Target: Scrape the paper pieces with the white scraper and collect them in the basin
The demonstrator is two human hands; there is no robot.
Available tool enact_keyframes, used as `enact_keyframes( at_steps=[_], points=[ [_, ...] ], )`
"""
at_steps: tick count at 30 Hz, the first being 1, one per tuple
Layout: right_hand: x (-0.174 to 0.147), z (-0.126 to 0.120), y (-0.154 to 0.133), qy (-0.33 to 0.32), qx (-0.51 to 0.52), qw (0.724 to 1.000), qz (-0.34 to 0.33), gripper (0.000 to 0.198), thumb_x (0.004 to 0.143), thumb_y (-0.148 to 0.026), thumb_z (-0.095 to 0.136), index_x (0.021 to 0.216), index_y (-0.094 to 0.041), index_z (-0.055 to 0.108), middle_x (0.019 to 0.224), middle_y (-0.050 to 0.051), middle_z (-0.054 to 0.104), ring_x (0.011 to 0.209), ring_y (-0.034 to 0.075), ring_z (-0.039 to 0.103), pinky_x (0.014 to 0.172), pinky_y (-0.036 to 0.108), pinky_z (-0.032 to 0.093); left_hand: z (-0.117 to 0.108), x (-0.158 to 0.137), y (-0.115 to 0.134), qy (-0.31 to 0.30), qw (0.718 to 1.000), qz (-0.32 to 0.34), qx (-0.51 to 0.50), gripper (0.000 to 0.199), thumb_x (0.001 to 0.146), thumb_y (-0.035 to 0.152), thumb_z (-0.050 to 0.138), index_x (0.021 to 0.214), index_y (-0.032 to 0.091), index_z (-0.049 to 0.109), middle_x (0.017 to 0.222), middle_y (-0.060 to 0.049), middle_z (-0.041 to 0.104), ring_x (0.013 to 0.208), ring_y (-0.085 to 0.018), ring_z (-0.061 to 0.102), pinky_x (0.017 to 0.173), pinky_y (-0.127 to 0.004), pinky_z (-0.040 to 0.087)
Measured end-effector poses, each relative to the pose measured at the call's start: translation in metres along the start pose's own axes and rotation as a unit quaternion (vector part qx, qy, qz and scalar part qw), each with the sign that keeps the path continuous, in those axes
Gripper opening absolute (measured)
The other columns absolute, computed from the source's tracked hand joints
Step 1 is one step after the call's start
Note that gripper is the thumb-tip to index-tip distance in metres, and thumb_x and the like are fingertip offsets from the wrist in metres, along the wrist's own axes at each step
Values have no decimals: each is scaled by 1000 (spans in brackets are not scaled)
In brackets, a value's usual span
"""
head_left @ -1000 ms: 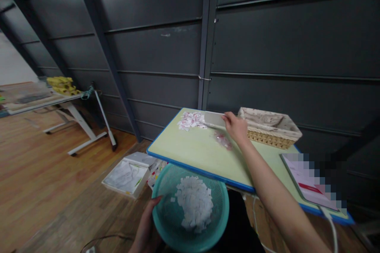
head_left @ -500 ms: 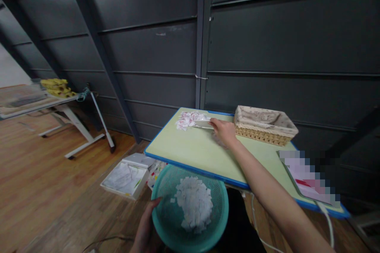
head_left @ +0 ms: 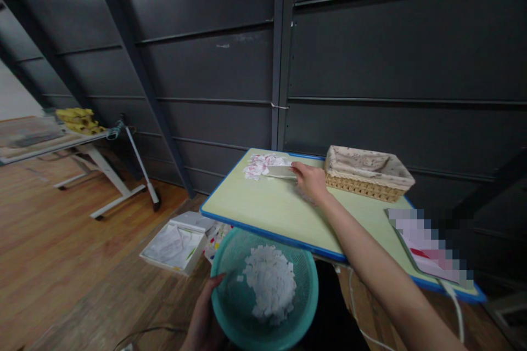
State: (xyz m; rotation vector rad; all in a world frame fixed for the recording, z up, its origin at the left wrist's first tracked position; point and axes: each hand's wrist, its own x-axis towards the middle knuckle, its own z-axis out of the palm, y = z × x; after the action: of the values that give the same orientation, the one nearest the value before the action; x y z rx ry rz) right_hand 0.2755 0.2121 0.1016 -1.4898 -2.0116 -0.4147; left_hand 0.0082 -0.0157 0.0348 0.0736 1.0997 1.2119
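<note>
My left hand (head_left: 206,304) is closed on the left rim of a round teal plastic basket (head_left: 307,312), thumb over the edge. Small white paper pieces (head_left: 272,282) lie heaped inside it, below the table's front edge. My right hand (head_left: 308,180) reaches over the pale green table and grips a flat, pale rectangular piece (head_left: 280,171) by its right end. The far end of that piece touches or lies just in front of a pile of white paper scraps with reddish marks (head_left: 260,164). What the flat piece is made of, I cannot tell.
The table (head_left: 255,203) has a blue edge. A cloth-lined woven basket (head_left: 366,184) stands at its back right, and a blurred-out flat device (head_left: 430,247) lies at the right. An open white box (head_left: 175,247) sits on the floor. Another table (head_left: 61,140) carries yellow items (head_left: 80,120).
The flat piece in my right hand has turned slightly, its broad face now showing more toward me. My left hand and the teal basket are almost unmoved.
</note>
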Motion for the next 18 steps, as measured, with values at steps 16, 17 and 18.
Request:
enact_keyframes(
  at_steps=[16, 17, 18],
  points=[
    [1, -9, 4, 20, -4, 998, 60, 38, 94, -43, 40, 105, -21, 70, 86, 8, 75, 70, 21, 65, 58, 26, 31, 11, -10, 6, -2, 1000, -26, 1, 56, 78, 17, 61, 130, 0, 48, 88, -16, 79, 97, -34, 70, 96, -51, 48],
    [1, -8, 2, 15, -5, 998, 60, 38, 94, -43, 41, 106, -22, 70, 86, 8, 75, 70, 21, 65, 58, 26, 31, 10, -8, 5, 0, 1000, -24, 1, 55, 78, 17, 61, 130, 0, 49, 87, -16, 79, 96, -33, 71, 95, -50, 48],
    [0, -7, 0, 11, -3, 998, 59, 38, 94, -43, 41, 106, -22, 69, 86, 8, 75, 71, 21, 65, 59, 26, 32, 9, -6, 5, -2, 1000, -24, -2, 55, 78, 17, 61, 129, 1, 50, 86, -16, 80, 96, -33, 71, 95, -50, 48]
  ],
)
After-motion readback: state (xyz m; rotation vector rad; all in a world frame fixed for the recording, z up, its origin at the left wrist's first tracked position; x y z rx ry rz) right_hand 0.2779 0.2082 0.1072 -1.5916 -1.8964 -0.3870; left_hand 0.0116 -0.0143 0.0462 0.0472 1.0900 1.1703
